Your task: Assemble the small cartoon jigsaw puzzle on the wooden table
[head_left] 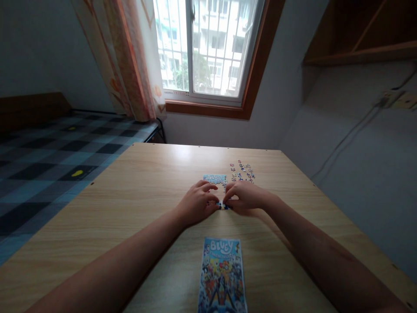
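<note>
A small, partly assembled jigsaw puzzle (215,178) lies on the wooden table, its blue top edge joined and its middle showing bare wood. My left hand (200,201) rests at the puzzle's left side, fingers apart and curved, thumb by the lower edge, holding nothing visible. On the right side, my right hand (243,194) has its thumb and index finger pressed together low on the puzzle; whatever is between them is too small to make out. Loose puzzle pieces (243,169) are scattered just beyond my right hand.
Nearer to me on the table (156,174) lies a colourful "Bluey" picture sheet or box (222,274). A bed with a checked cover (65,143) stands at the left. Beyond the table are a curtain and window, with a shelf high on the right.
</note>
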The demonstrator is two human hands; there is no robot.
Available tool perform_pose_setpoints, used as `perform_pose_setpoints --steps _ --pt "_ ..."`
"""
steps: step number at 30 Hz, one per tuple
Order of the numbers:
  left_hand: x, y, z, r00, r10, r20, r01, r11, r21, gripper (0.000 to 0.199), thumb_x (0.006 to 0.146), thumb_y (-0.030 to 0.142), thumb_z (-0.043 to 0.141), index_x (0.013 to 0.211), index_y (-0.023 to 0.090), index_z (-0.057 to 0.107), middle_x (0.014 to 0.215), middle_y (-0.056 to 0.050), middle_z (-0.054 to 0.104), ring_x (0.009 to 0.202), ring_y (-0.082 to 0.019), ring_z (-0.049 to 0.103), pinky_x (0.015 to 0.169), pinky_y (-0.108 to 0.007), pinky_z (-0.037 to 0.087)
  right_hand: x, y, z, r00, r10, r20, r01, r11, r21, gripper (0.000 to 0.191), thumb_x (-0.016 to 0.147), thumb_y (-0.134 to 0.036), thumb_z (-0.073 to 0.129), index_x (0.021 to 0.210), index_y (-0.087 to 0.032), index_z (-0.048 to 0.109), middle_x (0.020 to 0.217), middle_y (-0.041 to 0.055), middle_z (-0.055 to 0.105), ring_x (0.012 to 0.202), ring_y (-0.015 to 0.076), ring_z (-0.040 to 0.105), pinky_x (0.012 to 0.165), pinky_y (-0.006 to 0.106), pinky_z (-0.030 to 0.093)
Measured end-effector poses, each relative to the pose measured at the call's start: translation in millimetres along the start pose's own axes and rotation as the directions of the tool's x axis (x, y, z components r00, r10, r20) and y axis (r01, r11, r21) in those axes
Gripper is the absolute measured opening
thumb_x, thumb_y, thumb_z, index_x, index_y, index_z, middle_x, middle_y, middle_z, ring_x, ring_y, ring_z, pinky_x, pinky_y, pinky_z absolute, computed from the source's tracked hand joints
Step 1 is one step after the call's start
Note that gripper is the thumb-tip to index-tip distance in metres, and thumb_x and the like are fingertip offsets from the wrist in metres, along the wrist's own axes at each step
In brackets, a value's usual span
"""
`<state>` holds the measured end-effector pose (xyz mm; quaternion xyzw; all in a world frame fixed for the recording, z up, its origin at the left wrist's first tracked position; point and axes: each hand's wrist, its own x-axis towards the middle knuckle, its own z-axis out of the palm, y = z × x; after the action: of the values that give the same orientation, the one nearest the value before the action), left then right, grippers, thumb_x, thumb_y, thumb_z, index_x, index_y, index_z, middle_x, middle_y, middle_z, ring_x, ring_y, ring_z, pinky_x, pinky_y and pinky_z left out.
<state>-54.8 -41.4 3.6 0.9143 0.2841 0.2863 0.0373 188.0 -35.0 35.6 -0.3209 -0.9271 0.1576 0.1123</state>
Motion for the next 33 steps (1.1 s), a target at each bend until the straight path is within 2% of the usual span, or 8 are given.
perform_pose_setpoints --steps 3,7,10,14,17,22,30,33 --pt "0 0 -0.1 1.000 -0.001 -0.011 0.000 1.000 -0.017 0.005 0.083 0.026 0.075 0.083 0.029 0.080 0.118 -0.005 0.072 0.111 -0.029 0.060 0.098 -0.052 0.052 -1 2 -3 0.998 0.005 -0.066 -0.008 0.999 -0.041 0.020 0.086 -0.017 0.069 0.094 -0.031 0.081 0.093 0.0002 0.074 0.078 0.0154 0.064 0.072 0.029 0.046" --pt "0 1 -0.7 1.000 -0.017 -0.003 0.017 1.000 -0.015 0.004 0.082 0.026 0.076 0.083 0.028 0.079 0.118 -0.006 0.072 0.112 -0.029 0.060 0.098 -0.053 0.053 -3 14 -16 0.938 0.017 -0.345 -0.071 0.987 -0.144 0.021 0.091 -0.018 0.061 0.098 -0.025 0.080 0.096 0.0052 0.074 0.086 0.0208 0.064 0.079 0.035 0.048" --pt "0 1 -1.2 1.000 -0.013 -0.002 0.013 1.000 -0.018 0.004 0.083 0.026 0.075 0.083 0.027 0.079 0.118 -0.007 0.073 0.111 -0.029 0.061 0.099 -0.053 0.053 -8 34 -26 0.801 0.039 -0.598 -0.180 0.968 -0.177 0.020 0.092 -0.020 0.060 0.097 -0.022 0.079 0.098 0.0087 0.074 0.095 0.0258 0.062 0.090 0.042 0.047" --pt "0 0 -0.6 1.000 -0.003 -0.012 0.002 1.000 -0.031 0.008 0.083 0.026 0.075 0.088 0.029 0.080 0.118 -0.006 0.072 0.111 -0.029 0.061 0.098 -0.053 0.053 -20 70 -23 0.508 0.157 -0.847 -0.378 0.924 -0.055 0.022 0.089 -0.020 0.057 0.094 -0.021 0.078 0.098 0.0096 0.074 0.099 0.0275 0.063 0.097 0.045 0.045" --pt "0 -2 0.9 1.000 0.020 -0.013 -0.020 0.999 -0.032 0.012 0.085 0.025 0.074 0.091 0.033 0.081 0.119 -0.005 0.072 0.112 -0.028 0.061 0.099 -0.052 0.054 -27 92 -7 0.412 0.260 -0.873 -0.477 0.878 0.036 0.025 0.086 -0.019 0.054 0.093 -0.020 0.078 0.100 0.0095 0.073 0.101 0.0276 0.063 0.099 0.045 0.045" --pt "-1 -5 3.4 0.999 0.036 0.002 -0.036 0.999 -0.005 0.013 0.085 0.027 0.074 0.091 0.036 0.082 0.121 -0.004 0.072 0.113 -0.028 0.061 0.096 -0.052 0.055 -27 107 16 0.406 0.332 -0.851 -0.541 0.838 0.069 0.027 0.083 -0.018 0.054 0.092 -0.022 0.080 0.111 0.0099 0.071 0.110 0.0290 0.059 0.104 0.047 0.043" --pt "0 -5 1.4 0.999 0.031 0.017 -0.030 1.000 -0.003 0.012 0.086 0.025 0.073 0.086 0.034 0.081 0.119 -0.004 0.072 0.114 -0.029 0.060 0.097 -0.054 0.054 -27 109 21 0.426 0.377 -0.822 -0.565 0.821 0.084 0.028 0.079 -0.014 0.054 0.084 -0.024 0.080 0.121 0.0076 0.070 0.126 0.0308 0.052 0.113 0.051 0.037" --pt "0 -4 1.1 0.999 0.037 0.011 -0.037 0.999 -0.022 0.011 0.086 0.025 0.072 0.084 0.032 0.080 0.119 -0.005 0.072 0.113 -0.029 0.061 0.097 -0.054 0.054 -27 107 22 0.485 0.392 -0.782 -0.566 0.822 0.061 0.026 0.078 -0.015 0.058 0.082 -0.025 0.081 0.128 0.0072 0.067 0.133 0.0319 0.047 0.116 0.054 0.033"
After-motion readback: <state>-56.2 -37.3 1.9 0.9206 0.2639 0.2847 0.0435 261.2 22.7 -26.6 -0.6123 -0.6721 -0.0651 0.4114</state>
